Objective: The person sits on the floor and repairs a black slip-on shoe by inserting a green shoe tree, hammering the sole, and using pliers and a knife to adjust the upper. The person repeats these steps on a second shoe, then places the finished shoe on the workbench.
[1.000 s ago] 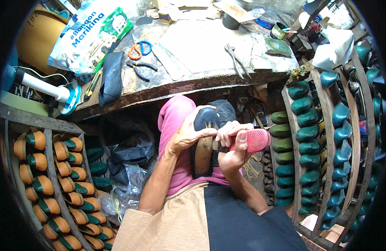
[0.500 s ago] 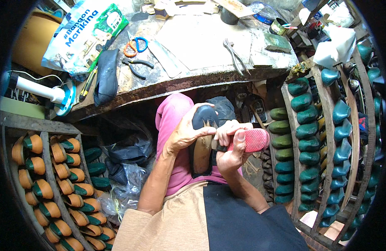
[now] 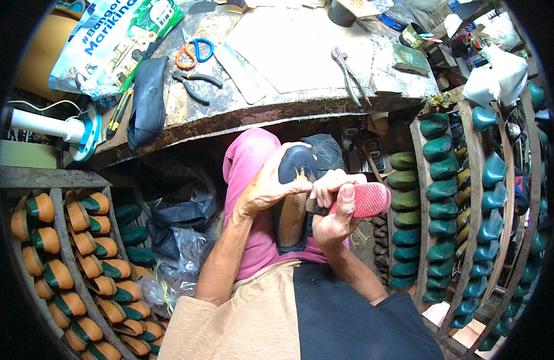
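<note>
My left hand (image 3: 268,189) is closed around the rounded toe of a black shoe (image 3: 298,165). The shoe lies lengthwise between my thighs, its long tan surface (image 3: 290,219) showing below the toe. A jagged pale edge runs where the black toe meets the tan part. My right hand (image 3: 334,210) grips a rounded red piece with a dimpled surface (image 3: 370,200), thumb laid along it. A short dark part sticks out from this piece toward the shoe, and its tip is hidden by the fingers. Both hands nearly touch beside the toe.
Ahead stands a worn workbench (image 3: 277,109) with pincers (image 3: 349,75), scissors (image 3: 194,53), black-handled pliers (image 3: 197,87) and a black shoe piece (image 3: 148,102). Racks of tan-and-green shoes (image 3: 64,273) rise at left, green shoe forms (image 3: 442,189) at right. Plastic bags (image 3: 184,255) lie beside my left leg.
The view has shifted slightly, so the bench and racks sit a little differently. Both hands keep the same grips, and the shoe has barely moved.
</note>
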The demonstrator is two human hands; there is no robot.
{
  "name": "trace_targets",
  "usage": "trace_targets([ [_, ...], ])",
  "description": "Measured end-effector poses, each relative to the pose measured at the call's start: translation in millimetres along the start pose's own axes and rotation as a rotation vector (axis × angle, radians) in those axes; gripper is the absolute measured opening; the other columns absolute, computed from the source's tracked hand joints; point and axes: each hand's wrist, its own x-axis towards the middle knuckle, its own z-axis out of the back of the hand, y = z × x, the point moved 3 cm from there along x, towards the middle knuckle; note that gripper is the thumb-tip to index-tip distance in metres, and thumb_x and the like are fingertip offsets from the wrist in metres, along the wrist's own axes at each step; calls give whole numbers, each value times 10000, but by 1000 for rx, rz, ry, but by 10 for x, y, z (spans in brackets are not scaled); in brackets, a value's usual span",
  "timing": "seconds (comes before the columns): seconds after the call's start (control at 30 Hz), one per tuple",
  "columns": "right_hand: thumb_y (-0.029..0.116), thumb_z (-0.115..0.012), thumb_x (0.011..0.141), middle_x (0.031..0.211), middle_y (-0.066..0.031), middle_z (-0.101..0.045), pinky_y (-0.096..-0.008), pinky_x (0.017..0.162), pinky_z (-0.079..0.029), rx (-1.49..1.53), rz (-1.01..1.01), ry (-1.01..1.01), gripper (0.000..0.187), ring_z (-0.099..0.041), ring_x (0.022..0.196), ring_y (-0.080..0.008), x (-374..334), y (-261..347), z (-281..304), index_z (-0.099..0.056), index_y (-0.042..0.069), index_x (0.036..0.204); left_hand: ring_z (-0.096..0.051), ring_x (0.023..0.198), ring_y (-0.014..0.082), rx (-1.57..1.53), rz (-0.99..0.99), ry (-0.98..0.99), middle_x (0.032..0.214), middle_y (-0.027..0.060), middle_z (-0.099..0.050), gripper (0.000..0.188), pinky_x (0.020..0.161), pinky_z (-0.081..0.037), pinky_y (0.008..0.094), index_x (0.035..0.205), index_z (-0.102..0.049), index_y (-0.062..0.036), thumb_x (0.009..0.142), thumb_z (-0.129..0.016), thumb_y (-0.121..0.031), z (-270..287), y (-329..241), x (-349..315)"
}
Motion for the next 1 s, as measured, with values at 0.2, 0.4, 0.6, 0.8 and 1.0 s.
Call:
trace_targets([
  [0.2,342,-576,1193,815,-56,-459,-355,690,-460,30,-21,41,326,-455,707,-156,53,9,4,-493,48,1080,-667,1331,198,-21,45,-17,1412,93,-718,891,1173,-546,376,1564,-558,-71,828,-1038,-220,23,36,13],
  [0.4,365,-573,1194,811,-58,-464,-359,680,-463,8,-25,49,344,-456,692,-161,121,30,12,-503,50,1076,-673,1320,195,-8,54,-32,1406,94,-720,896,1160,-554,375,1556,-562,-71,818,-1046,-227,17,38,37],
  [0.6,388,-534,1212,791,-54,-453,-373,685,-467,28,-5,68,354,-448,680,-164,151,56,-20,-488,61,1083,-675,1309,195,-39,85,-32,1408,93,-716,898,1154,-555,374,1555,-563,-71,815,-1047,-223,29,30,38],
  [0.8,374,-494,1225,789,-55,-449,-374,693,-468,73,-34,63,341,-446,679,-168,194,49,-23,-484,63,1086,-673,1311,197,-43,92,-31,1411,92,-715,901,1164,-546,378,1562,-561,-71,819,-1043,-238,47,42,39],
  [1.0,365,-471,1232,800,-61,-455,-374,700,-467,73,-49,37,336,-449,687,-171,206,25,-25,-485,59,1094,-667,1326,201,-33,84,-27,1412,92,-717,871,1176,-537,382,1573,-557,-63,852,-1018,-222,50,20,24],
])
